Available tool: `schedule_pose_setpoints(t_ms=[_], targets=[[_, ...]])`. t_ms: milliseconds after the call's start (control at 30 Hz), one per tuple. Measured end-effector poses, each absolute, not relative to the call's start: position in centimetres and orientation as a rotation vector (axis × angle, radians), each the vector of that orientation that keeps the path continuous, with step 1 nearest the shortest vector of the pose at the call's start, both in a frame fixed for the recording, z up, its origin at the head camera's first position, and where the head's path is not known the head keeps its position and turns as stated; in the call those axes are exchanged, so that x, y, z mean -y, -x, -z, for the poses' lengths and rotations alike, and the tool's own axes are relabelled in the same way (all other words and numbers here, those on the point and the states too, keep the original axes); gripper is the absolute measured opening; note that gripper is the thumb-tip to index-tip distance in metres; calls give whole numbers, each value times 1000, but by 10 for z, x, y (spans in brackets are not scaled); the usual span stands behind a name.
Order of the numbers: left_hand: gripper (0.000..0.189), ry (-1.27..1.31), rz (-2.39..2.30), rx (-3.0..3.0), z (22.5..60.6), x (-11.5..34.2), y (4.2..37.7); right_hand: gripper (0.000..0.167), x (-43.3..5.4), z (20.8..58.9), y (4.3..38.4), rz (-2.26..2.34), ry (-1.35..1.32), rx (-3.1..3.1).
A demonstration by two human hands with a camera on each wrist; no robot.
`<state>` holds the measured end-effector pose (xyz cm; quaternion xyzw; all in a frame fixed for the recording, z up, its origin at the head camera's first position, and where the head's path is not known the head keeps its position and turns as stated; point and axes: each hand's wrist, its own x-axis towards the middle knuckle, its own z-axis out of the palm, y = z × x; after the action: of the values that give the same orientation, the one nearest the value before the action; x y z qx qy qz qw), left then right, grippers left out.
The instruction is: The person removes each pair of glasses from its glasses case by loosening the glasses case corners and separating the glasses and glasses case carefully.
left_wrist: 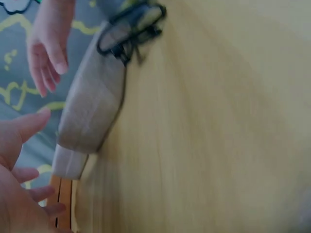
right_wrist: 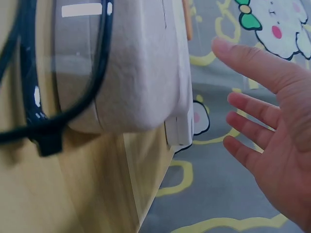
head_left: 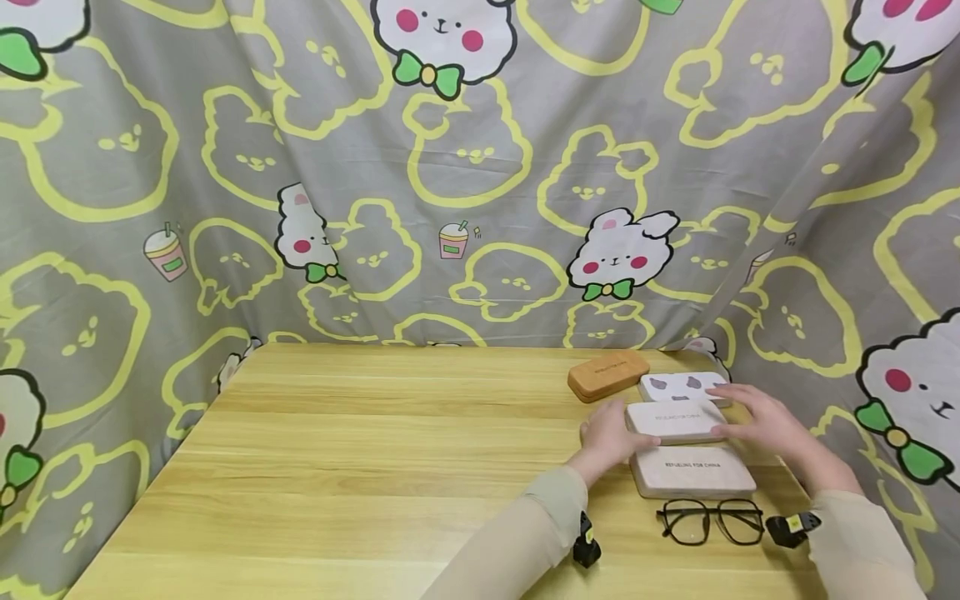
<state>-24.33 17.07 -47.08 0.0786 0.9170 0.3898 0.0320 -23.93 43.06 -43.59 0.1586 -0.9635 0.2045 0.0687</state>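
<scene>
Pale case (head_left: 671, 422), between left hand (head_left: 609, 434) and right hand (head_left: 767, 425)

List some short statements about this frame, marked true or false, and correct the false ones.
1. The glasses lie on the table. True.
2. The orange case is the case nearest the person. False: the orange case is farther back than the case with dark lettering.
3. The left hand and right hand are at opposite ends of the white case with faint lettering. True.
4. The right hand is clenched into a fist. False: the right wrist view shows its fingers extended.
5. The curtain is plain. False: the curtain is printed with cartoon animals.
</scene>
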Motion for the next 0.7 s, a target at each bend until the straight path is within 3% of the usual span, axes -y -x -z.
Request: schedule_pose_setpoints(t_ms=[700], targets=[[66, -469, -874, -2934, 482, -180, 264, 69, -435, 449, 258, -573, -604, 3009]])
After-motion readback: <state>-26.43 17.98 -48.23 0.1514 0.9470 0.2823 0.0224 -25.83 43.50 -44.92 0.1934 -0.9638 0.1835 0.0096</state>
